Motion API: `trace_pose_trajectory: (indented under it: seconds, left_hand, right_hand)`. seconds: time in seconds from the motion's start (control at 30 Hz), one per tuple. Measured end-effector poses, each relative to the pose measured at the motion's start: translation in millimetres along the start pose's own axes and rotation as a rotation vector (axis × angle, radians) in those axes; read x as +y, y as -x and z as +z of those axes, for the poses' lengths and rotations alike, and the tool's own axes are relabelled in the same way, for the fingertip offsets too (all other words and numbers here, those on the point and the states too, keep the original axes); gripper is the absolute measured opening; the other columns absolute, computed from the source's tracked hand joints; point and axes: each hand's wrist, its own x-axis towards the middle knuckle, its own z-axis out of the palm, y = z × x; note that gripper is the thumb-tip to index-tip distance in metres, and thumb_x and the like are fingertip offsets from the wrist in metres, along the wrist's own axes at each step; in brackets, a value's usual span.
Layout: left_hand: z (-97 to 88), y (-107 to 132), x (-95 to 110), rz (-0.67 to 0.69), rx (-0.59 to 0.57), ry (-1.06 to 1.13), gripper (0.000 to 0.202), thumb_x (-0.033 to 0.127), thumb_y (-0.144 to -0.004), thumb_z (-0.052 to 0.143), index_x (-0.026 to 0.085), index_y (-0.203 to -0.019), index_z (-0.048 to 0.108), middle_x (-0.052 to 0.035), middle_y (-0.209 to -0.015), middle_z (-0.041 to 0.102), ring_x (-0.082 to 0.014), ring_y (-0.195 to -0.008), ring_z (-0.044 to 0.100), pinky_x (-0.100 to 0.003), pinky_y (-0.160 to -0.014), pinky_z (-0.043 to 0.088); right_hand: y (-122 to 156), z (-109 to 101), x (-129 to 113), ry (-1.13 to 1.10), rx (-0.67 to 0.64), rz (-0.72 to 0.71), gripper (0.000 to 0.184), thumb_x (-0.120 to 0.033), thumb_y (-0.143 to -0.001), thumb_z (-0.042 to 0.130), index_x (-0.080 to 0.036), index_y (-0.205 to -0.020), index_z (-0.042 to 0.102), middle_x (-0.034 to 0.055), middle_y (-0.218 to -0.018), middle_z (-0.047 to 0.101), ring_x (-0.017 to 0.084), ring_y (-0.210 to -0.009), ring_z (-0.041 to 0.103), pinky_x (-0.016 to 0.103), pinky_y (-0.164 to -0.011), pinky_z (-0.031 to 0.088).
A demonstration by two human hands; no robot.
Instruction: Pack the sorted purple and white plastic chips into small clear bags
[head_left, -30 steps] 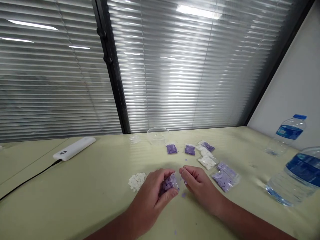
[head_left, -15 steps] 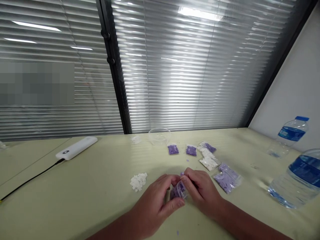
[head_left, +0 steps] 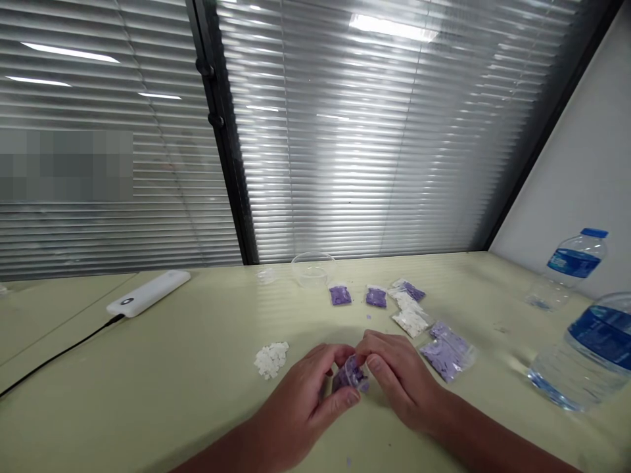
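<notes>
My left hand (head_left: pixel 305 394) is curled around a small clear plastic container (head_left: pixel 355 374) tipped toward the right, its thumb along the near side. Purple pieces (head_left: pixel 348 372) fill the container. Against its far right rim rests my right hand (head_left: pixel 399 374), fingers bent and closed; whatever the fingertips hold is hidden. Left of the container lies a pile of small white pieces (head_left: pixel 271 359). Beyond my hands are two small bags of dark purple pieces, the left bag (head_left: pixel 340 295) and the right bag (head_left: pixel 376 297).
White bags (head_left: pixel 411 315) and a larger light-purple bag (head_left: pixel 448 351) lie to the right. A clear round tub (head_left: pixel 314 270) stands at the back. Two water bottles, a near one (head_left: pixel 586 355) and a far one (head_left: pixel 566 266), stand right. A white power bank (head_left: pixel 150 293) with a black cable lies left.
My right fingertips have shifted at the container's rim, and the light-purple piece seen between them before is out of sight. My left hand keeps its hold, with the container turned slightly.
</notes>
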Motion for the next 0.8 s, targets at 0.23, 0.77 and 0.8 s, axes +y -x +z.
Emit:
trace_pose_trajectory:
  seconds: [0.23,0.77,0.8]
  left_hand:
    - [-0.1,-0.9,0.8,-0.047,0.115,0.147,0.042,0.060,-0.089,0.056,0.042,-0.127,0.059,0.0085,-0.133,0.062,-0.0103,-0.124,0.055,-0.016,-0.108,0.039]
    - [-7.9,-13.4,-13.0,-0.217,0.381,0.484,0.056,0.070,-0.090,0.036,0.032,-0.114,0.069,0.0059,-0.106,0.072,-0.0106,-0.103,0.059,-0.019,-0.088,0.040]
    - [-7.8,-13.5,-12.6,-0.216,0.370,0.491,0.056,0.069,-0.090,0.035,0.031,-0.112,0.070,0.0053,-0.104,0.073,-0.0099,-0.101,0.060,-0.019,-0.086,0.041]
  right_hand:
    - [-2.6,-2.2,20.4,0.024,0.194,0.287,0.024,-0.034,-0.104,0.047,-0.019,-0.094,0.063,0.0025,-0.080,0.059,0.015,-0.071,0.053,0.028,-0.065,0.040]
    - [-2.2,-8.5,44.6,0.626,-0.052,0.394,0.025,-0.025,-0.097,0.053,-0.017,-0.114,0.070,0.0117,-0.114,0.066,0.027,-0.110,0.056,0.043,-0.096,0.042]
    - [-3.4,-8.3,39.2,0.603,-0.089,0.357,0.022,-0.024,-0.098,0.053,-0.017,-0.109,0.071,0.0105,-0.109,0.066,0.026,-0.106,0.057,0.041,-0.093,0.043]
